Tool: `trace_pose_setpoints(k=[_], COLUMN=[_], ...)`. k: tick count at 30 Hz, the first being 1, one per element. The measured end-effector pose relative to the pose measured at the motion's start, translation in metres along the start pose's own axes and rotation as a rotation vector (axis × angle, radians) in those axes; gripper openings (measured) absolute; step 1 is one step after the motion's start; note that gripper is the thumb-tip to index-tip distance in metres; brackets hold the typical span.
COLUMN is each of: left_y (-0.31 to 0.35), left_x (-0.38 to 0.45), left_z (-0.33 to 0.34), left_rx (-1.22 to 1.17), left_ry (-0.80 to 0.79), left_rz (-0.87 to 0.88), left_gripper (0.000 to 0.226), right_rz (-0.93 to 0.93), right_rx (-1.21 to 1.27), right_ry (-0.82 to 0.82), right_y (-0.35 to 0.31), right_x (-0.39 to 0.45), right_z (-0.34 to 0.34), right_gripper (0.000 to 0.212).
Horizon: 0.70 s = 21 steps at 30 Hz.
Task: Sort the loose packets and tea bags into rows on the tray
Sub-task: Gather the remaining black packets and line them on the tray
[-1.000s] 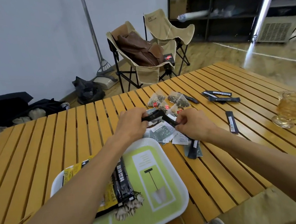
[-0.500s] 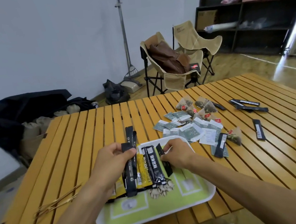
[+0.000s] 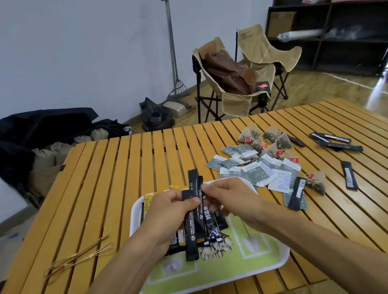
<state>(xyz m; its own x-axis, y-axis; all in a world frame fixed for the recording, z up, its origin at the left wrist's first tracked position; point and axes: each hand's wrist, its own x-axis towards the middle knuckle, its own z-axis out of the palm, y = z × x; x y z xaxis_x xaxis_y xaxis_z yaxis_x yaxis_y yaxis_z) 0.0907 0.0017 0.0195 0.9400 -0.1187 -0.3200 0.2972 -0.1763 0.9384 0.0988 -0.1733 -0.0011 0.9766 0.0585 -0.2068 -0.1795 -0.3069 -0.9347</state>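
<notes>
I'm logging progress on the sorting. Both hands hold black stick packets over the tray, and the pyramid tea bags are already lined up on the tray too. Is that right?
Not quite. The pyramid tea bags are not on the tray; the head view shows them still loose on the table, beyond the flat grey-green packets. The rest holds: left hand and right hand hold black stick packets over the tray.

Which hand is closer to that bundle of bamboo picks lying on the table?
The left hand. It grips black stick packets over the tray, on the side towards the bamboo picks. The right hand sits farther off, beyond the left one.
</notes>
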Motion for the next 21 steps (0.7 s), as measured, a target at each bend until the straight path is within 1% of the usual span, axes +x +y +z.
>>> trace_pose_setpoints(k=[2, 5, 7, 10, 12, 15, 17, 18, 19, 21], left_y=[0.001, 0.002, 0.003, 0.003, 0.003, 0.002, -0.001, -0.003, -0.004, -0.006], left_x=[0.000, 0.002, 0.003, 0.004, 0.005, 0.005, 0.007, 0.009, 0.009, 0.009], left_z=[0.005, 0.005, 0.002, -0.004, -0.007, -0.007, -0.006, -0.005, -0.004, 0.000], left_rx=[-0.008, 0.005, 0.036, 0.068, 0.081, 0.088, 0.080, 0.077, 0.073, 0.049], left_ry=[-0.004, 0.015, 0.037, 0.056, 0.059, 0.057, 0.056, 0.054, 0.054, 0.049], left_rz=[-0.005, 0.002, 0.023, 0.041, 0.038, 0.036, 0.028, 0.020, 0.015, 0.008], left_gripper=[0.015, 0.007, 0.007, 0.007, 0.009, 0.016, 0.029, 0.033, 0.032, 0.020], right_rz=[0.024, 0.039, 0.045, 0.078, 0.118, 0.190, 0.205, 0.195, 0.175, 0.099], right_rx=[0.100, 0.077, 0.021, -0.089, -0.204, -0.282, -0.283, -0.274, -0.259, -0.234], right_ry=[-0.069, -0.053, 0.034, 0.221, 0.281, 0.238, 0.182, 0.179, 0.198, 0.275], right_y=[-0.003, -0.006, -0.007, 0.001, 0.011, 0.020, 0.023, 0.022, 0.020, 0.012], right_x=[-0.002, 0.003, 0.008, 0.019, 0.027, 0.034, 0.035, 0.034, 0.033, 0.027], right_z=[0.003, -0.004, -0.016, -0.039, -0.049, -0.049, -0.043, -0.040, -0.039, -0.041], right_gripper=[0.029, 0.025, 0.028, 0.036, 0.039, 0.035, 0.026, 0.021, 0.018, 0.016])
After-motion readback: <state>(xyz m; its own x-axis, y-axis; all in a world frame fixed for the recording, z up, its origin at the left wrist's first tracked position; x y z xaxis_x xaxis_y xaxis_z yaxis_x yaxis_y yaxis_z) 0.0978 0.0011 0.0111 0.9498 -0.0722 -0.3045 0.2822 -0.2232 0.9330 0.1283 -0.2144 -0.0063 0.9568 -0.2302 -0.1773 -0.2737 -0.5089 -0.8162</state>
